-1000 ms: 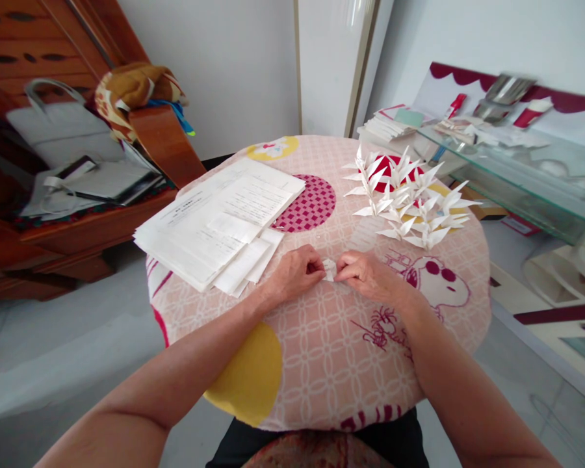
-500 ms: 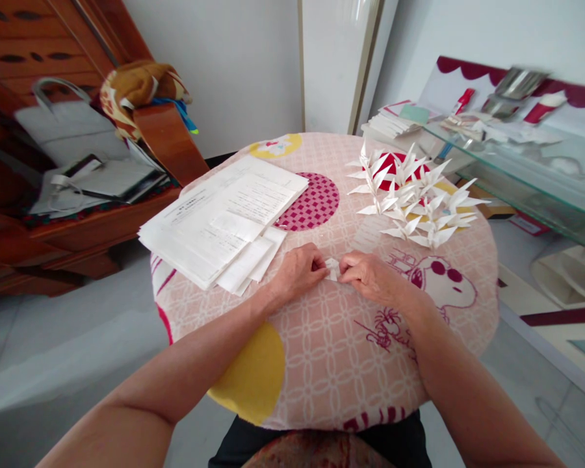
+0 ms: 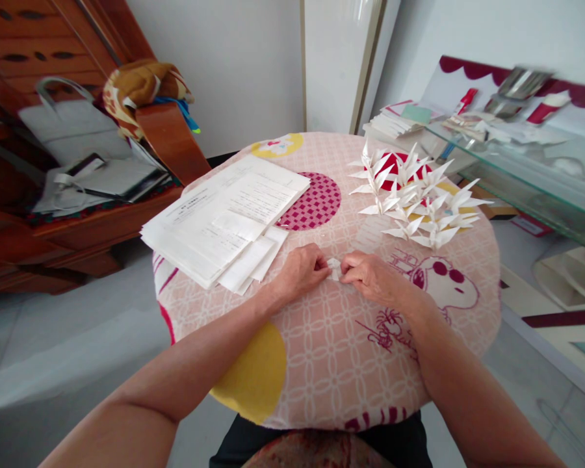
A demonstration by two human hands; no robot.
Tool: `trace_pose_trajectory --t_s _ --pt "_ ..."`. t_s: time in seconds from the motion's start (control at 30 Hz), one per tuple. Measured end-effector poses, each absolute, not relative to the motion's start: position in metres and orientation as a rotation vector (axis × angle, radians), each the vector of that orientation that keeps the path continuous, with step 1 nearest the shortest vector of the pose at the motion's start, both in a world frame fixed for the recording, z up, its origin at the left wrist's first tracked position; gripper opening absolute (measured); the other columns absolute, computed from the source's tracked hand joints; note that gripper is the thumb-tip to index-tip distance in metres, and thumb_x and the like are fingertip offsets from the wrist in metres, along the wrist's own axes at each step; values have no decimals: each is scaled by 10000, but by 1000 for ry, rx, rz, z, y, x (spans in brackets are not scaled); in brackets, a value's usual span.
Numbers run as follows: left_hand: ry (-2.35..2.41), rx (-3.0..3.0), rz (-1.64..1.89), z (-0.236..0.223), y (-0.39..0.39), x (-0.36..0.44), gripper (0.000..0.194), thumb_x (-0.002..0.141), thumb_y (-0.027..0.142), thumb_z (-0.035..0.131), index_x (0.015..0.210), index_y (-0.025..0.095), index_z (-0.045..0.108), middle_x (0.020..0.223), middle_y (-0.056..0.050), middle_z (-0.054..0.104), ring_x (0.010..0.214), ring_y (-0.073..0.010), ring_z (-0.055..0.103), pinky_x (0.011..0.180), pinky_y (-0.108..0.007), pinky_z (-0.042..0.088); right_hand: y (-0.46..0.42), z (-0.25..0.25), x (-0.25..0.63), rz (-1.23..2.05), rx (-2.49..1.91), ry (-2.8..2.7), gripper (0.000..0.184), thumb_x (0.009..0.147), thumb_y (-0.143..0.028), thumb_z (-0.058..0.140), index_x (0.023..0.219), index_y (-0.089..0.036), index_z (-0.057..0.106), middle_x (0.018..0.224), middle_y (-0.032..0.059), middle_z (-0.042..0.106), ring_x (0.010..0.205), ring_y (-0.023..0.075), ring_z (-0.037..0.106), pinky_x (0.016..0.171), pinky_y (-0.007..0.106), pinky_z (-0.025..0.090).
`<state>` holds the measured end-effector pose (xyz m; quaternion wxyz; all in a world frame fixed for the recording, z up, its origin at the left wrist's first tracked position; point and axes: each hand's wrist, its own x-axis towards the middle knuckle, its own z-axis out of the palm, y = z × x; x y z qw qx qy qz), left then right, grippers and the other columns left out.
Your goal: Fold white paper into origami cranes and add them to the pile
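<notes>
A small folded piece of white paper (image 3: 334, 268) lies between my hands near the middle of the round table (image 3: 322, 351). The fingers of my left hand (image 3: 306, 270) are closed on its left edge. My right hand (image 3: 365, 273) pinches its right side, with fingers bent and pressed together. Both hands rest low over the pink patterned tablecloth. Beyond my right hand stands a cluster of white folded paper cranes (image 3: 416, 195). To the left of my left hand lies a stack of printed paper sheets (image 3: 214, 221), with smaller cut pieces on and under it.
A glass shelf (image 3: 517, 175) with papers, a metal container (image 3: 524, 83) and a red-and-white bottle (image 3: 548, 107) stands right of the table. On the left is a wooden bench (image 3: 160, 140) holding a grey bag (image 3: 75, 130) and a brown cloth (image 3: 141, 91).
Both hands stay almost in place, still pinching the folded paper. The whole view shifts very slightly, and the paper's shape looks nearly the same.
</notes>
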<state>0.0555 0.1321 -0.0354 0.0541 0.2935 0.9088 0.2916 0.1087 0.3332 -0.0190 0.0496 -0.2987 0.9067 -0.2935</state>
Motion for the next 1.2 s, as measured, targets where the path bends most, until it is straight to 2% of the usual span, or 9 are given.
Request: trace_pose_trajectory --t_s 0.3,0.43,0.53,0.67,0.73,0.9,0.97,1.07,1.2 --pt "2756 921 917 -39 133 56 133 809 142 654 676 139 643 778 -33 636 678 -124 555 624 -246 395 333 -23 106 -811 -911 2859 326 839 0 481 796 -164 760 838 58 666 753 154 591 696 284 426" --pt "2761 935 902 -38 132 56 129 805 145 663 678 141 642 774 -34 637 692 -129 564 634 -247 404 328 -25 108 -655 -926 2883 286 843 -12 513 779 -165 746 844 61 647 776 163 577 687 281 435" --pt "2776 923 898 -38 132 57 137 815 164 659 681 145 639 778 -38 640 702 -133 573 635 -246 414 323 -24 114 -456 -916 2956 278 867 -36 527 752 -182 733 872 93 653 853 208 583 714 308 466" --pt "2788 925 876 -39 133 58 127 817 157 633 692 143 650 777 -40 634 679 -132 565 623 -249 413 319 -26 120 -346 -1008 3044 277 896 -51 503 763 -170 715 1185 137 658 1033 254 577 880 383 504" --pt "2783 947 883 -38 131 56 126 823 160 618 706 145 665 782 -39 638 676 -132 564 629 -253 417 319 -27 121 -373 -1069 3025 276 895 -41 491 751 -149 700 1275 143 632 1033 255 578 912 406 506" --pt "2599 999 1039 -33 115 43 175 857 236 594 751 157 709 774 -26 674 687 -131 588 640 -246 426 320 -26 118 -464 -1077 2945 308 876 12 467 744 -154 690 1058 111 694 920 216 589 849 350 514" --pt "2502 997 1102 -30 105 38 179 854 206 557 806 161 723 781 -20 692 698 -126 604 655 -236 440 320 -24 118 -498 -1066 2931 323 874 18 461 738 -166 689 1000 97 700 892 205 590 841 332 509" --pt "2417 960 1158 -25 95 36 212 836 162 506 857 162 717 772 -14 702 693 -122 614 652 -225 457 320 -23 118 -535 -1043 2920 334 876 12 462 734 -186 691 956 90 709 866 206 595 825 327 504" --pt "2414 926 1184 -25 92 42 170 817 174 530 860 170 694 765 -5 698 681 -123 617 625 -217 467 319 -24 118 -593 -1055 2910 348 879 13 453 719 -186 690 959 102 715 852 209 603 854 344 492"
